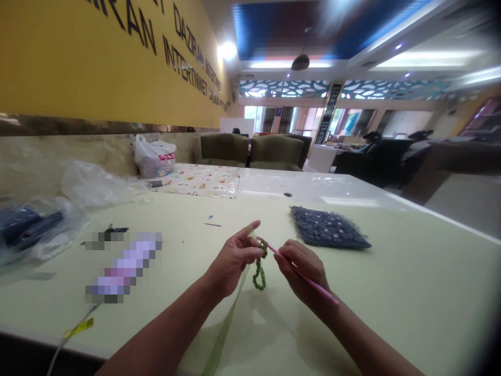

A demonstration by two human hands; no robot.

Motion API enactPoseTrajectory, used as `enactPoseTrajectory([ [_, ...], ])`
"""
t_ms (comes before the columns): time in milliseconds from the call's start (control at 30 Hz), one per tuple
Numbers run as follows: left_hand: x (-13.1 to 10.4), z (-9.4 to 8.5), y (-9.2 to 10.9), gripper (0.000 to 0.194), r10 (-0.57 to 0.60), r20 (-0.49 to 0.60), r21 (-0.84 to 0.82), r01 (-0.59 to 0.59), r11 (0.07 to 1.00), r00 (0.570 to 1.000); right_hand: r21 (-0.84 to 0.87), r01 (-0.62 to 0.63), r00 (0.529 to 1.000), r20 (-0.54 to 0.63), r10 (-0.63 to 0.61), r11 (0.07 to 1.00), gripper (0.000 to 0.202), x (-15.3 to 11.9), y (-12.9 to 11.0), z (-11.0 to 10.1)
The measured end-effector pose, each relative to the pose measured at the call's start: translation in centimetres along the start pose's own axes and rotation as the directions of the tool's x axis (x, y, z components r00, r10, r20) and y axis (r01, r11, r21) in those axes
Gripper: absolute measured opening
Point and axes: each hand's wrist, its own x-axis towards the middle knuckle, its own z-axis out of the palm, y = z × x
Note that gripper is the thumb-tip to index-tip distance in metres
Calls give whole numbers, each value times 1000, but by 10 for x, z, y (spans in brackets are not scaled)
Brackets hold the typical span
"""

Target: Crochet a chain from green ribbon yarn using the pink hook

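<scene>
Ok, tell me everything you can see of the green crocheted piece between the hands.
The green crocheted piece is a short, knobbly chain of looped stitches, apparently ribbon or yarn. It hangs in the air above the pale table, curling at its lower end. The left hand pinches its top; the pink hook, held in the right hand, enters the top loop. A pale green ribbon strand trails from it toward the viewer.

Glossy, smooth table (391,271) — knobbly green ribbon chain (259,274), smooth pink plastic hook (313,284), beaded dark cloth mat (326,227).
</scene>
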Motion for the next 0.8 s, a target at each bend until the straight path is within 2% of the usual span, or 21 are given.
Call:
enactPoseTrajectory([
  [167,2,1,-6,55,21,-17,38,-20,999,1000,66,-47,999,2,47,997,24,1,-3,0],
  [367,1,0,-8,81,49,-34,64,-47,997,998,12,2,999,33,-2,1000,26,2,0,1],
  [500,0,3,-11,82,59,-42,78,-55,995,997,-146,85,992,109,-69,986,28,3,5,1],
  [600,1,5,-14,82,65,-114,104,-53,993,991,-338,155,981,160,-106,928,29,3,2,3],
  [700,1,6,-18,81,75,-188,103,-56,993,979,-518,186,981,152,-124,835,29,3,-3,7],
  [800,1,6,-19,84,70,-180,97,-53,994,981,-550,189,981,141,-133,814,30,3,-4,8],
])
